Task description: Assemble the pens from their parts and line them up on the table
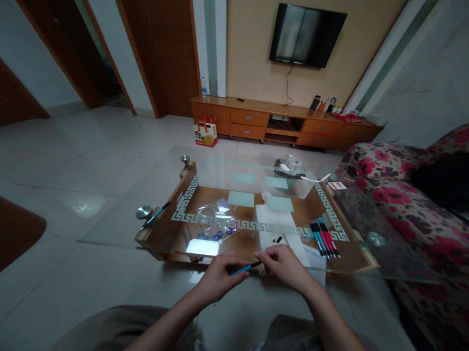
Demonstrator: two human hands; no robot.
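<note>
Both hands meet over the near edge of the glass coffee table (170, 193). My left hand (217, 275) pinches the blue pen (244, 268) along its barrel; my right hand (286, 266) closes on its dark tip end. Light, stiff and slick, I judge; best gripped mid-barrel. Long axis runs left-right, the dark end tilted slightly away from me. More pens (325, 238) lie well apart to the right.

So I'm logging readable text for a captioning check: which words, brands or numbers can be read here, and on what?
None is legible.
Red and white paper bag on the floor: print too blurred.
Small red and white card on the glass table: too small.
Clear plastic bag: markings unreadable.
</note>
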